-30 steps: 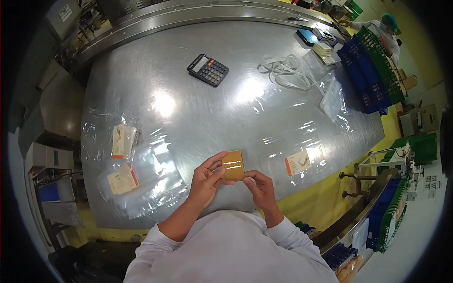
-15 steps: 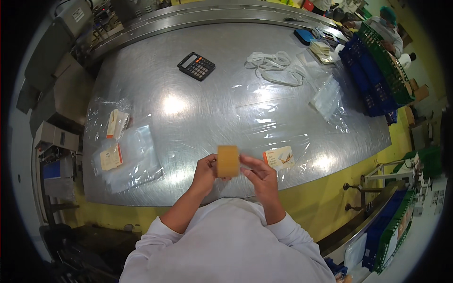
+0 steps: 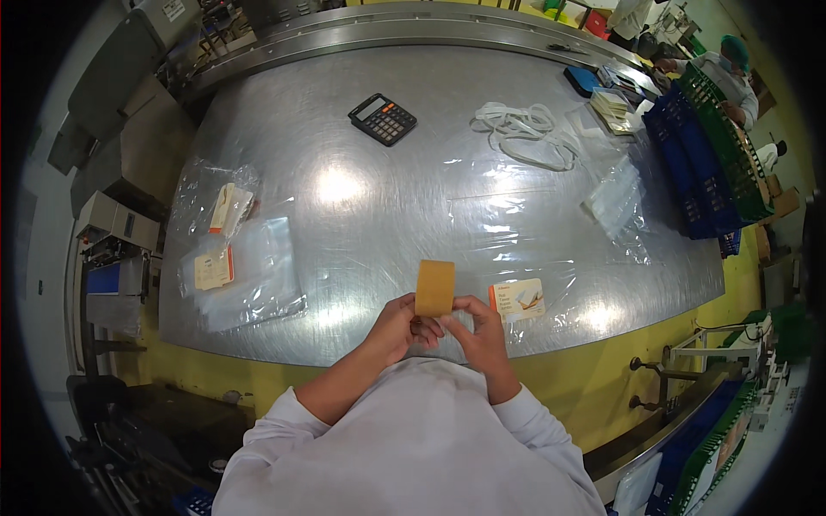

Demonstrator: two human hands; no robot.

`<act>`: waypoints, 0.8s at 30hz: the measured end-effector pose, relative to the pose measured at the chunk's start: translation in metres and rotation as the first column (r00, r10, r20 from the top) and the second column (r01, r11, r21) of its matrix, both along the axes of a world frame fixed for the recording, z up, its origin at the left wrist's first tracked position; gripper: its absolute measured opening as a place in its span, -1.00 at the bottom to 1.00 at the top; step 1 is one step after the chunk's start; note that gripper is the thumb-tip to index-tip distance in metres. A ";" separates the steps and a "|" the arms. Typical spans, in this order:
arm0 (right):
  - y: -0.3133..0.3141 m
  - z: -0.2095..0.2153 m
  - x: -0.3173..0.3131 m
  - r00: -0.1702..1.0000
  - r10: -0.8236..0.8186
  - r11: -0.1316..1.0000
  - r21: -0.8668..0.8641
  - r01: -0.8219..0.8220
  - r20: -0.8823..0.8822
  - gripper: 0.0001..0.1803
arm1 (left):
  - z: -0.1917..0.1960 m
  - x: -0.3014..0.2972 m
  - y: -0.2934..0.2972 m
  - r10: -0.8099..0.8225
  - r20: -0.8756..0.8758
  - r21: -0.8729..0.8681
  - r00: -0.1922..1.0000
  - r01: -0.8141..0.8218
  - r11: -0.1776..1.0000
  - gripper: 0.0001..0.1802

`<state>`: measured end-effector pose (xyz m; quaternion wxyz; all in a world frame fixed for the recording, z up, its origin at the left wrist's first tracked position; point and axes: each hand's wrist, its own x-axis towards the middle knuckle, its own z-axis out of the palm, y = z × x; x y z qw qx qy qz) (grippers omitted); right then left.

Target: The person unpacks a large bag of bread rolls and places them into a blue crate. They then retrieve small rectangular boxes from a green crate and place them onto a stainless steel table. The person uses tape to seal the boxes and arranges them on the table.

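A wide roll of yellowish packing tape [image 3: 435,289] is held up between my two hands, close to the table's near edge. My left hand [image 3: 403,328] is closed around the roll's left side and lower edge, its fingertips showing underneath. At the roll's lower right, my right hand [image 3: 478,332] has its thumb and index finger bent against the tape in a pinch. Just right of that hand lies a printed card [image 3: 519,298] with an orange edge, on clear film. Part of the roll's far side is hidden.
Clear plastic bags [image 3: 258,275] with a printed card [image 3: 214,268] lie at the left. A calculator [image 3: 382,119] and coiled white strapping [image 3: 527,133] rest farther back on the metal table [image 3: 361,232]. Blue and green crates [image 3: 701,155] stand at the right, a co-worker [image 3: 727,73] beyond.
The tape roll has been tilted and turned a little between my hands. My left hand has shifted lower beneath it. The whole view has swung slightly, moving the table's things rightward.
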<state>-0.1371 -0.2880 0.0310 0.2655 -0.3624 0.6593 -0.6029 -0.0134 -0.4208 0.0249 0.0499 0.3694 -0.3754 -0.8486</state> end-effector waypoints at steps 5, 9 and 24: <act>-0.012 -0.007 0.002 0.956 -0.017 0.995 -0.090 0.045 0.294 -0.84 | 0.005 0.004 0.009 0.127 -0.093 -0.754 0.988 -0.153 0.639 -0.63; -0.015 -0.007 0.012 0.886 -0.016 0.991 -0.110 0.075 0.463 -0.87 | 0.025 -0.013 0.020 0.294 -0.328 -0.741 0.898 -0.438 0.510 -0.62; 0.050 -0.077 -0.050 0.757 -0.185 0.832 0.310 0.460 -0.626 -0.42 | 0.008 0.001 -0.011 -0.187 -0.001 -0.514 0.982 0.159 0.843 -0.77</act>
